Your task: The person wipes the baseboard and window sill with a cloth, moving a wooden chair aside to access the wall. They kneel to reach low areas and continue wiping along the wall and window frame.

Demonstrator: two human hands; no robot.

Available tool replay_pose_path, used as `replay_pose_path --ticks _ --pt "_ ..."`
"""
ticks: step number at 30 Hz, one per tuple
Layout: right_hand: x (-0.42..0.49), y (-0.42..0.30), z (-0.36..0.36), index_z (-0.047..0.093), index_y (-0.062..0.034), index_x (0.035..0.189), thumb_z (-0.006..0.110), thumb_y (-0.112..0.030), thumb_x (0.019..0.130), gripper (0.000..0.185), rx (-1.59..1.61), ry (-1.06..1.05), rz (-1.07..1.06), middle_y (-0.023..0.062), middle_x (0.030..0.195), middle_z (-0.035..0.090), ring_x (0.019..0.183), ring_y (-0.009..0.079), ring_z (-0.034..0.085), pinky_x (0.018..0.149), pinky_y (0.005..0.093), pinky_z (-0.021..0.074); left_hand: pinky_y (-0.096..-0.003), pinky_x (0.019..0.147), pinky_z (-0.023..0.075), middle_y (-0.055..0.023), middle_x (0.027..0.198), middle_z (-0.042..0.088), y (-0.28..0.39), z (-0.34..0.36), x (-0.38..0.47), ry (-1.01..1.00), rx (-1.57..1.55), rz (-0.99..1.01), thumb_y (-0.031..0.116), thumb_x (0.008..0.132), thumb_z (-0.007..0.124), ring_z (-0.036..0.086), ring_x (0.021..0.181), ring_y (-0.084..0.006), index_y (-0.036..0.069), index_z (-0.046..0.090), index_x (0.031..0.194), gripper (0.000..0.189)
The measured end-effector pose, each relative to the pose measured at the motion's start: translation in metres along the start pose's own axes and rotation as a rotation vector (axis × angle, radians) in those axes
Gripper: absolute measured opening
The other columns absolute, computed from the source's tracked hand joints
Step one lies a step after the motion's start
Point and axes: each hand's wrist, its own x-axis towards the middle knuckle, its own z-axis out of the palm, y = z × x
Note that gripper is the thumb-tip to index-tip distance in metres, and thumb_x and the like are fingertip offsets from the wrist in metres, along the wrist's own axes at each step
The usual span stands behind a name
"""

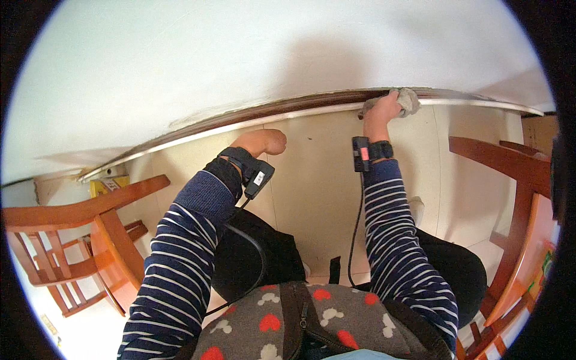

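My right hand [383, 111] is closed around a crumpled greyish cloth [408, 101]. It presses the cloth against a dark brown skirting board [288, 106] at the foot of the white wall [202, 58]. A white strip [321, 110] runs along the front of the board. My left hand [263, 142] hangs over the floor, left of the cloth and just in front of the strip. Its fingers are curled in, and nothing shows in it. Each wrist wears a strapped black device with a cable.
Pale floor tiles [315, 180] lie between my knees and the wall. Reddish-brown wooden chairs stand on both sides, one at the left [112, 198] and one at the right [517, 180]. A yellow box [109, 185] sits near the wall at the left, and a brown carton [538, 133] at the right.
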Motion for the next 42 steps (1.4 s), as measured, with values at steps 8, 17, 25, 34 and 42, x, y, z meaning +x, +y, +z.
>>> replay_pose_path --ticks 8,17,25,34,42 --pt "-0.141 0.081 -0.004 0.059 0.0062 0.113 0.057 -0.024 0.094 0.036 -0.496 -0.486 -0.222 0.0215 0.114 0.063 0.097 0.0350 0.061 0.087 0.0453 0.0488 -0.0444 0.105 0.0425 -0.0206 0.138 0.056 -0.006 -0.001 -0.010 0.108 -0.037 0.031 0.024 0.093 0.047 0.053 0.127 -0.0375 0.004 0.058 0.132 0.046" --pt "-0.104 0.001 -0.033 0.063 0.0054 0.098 0.073 -0.019 0.079 0.033 -0.651 -0.972 -0.422 0.0272 0.099 0.061 0.092 0.0439 0.059 0.083 0.0511 0.0479 -0.0440 0.106 0.0422 -0.0210 0.139 0.055 -0.011 -0.002 -0.004 0.045 -0.070 0.052 0.026 0.093 0.047 0.053 0.127 -0.0366 0.006 0.058 0.134 0.047" --pt "-0.011 -0.092 -0.059 0.068 0.0051 0.102 0.066 -0.018 0.084 0.030 -0.641 -0.667 -0.600 0.0209 0.114 0.063 0.108 0.0319 0.059 0.090 0.0418 0.0462 -0.0451 0.114 0.0341 -0.0155 0.151 0.045 0.005 -0.007 -0.014 0.058 -0.089 -0.007 0.033 0.097 0.046 0.043 0.138 -0.0345 0.011 0.045 0.147 0.055" --pt "-0.081 0.053 -0.006 0.047 -0.0011 0.139 0.049 -0.008 0.101 0.038 -0.046 -0.450 -0.143 0.0082 0.140 0.050 0.122 0.0219 0.050 0.106 0.0348 0.0390 -0.0473 0.074 0.0481 -0.0265 0.101 0.061 0.002 -0.007 -0.029 0.221 -0.271 -0.082 0.013 0.072 0.054 0.059 0.079 -0.0341 -0.006 0.060 0.103 0.037" --pt "-0.137 0.025 -0.027 0.053 0.0013 0.127 0.044 -0.004 0.100 0.029 0.019 -0.467 0.294 0.0143 0.127 0.057 0.115 0.0233 0.054 0.099 0.0386 0.0459 -0.0499 0.073 0.0516 -0.0261 0.092 0.069 -0.007 0.001 -0.012 0.545 -0.134 0.069 0.013 0.075 0.057 0.066 0.081 -0.0419 -0.006 0.070 0.093 0.029"
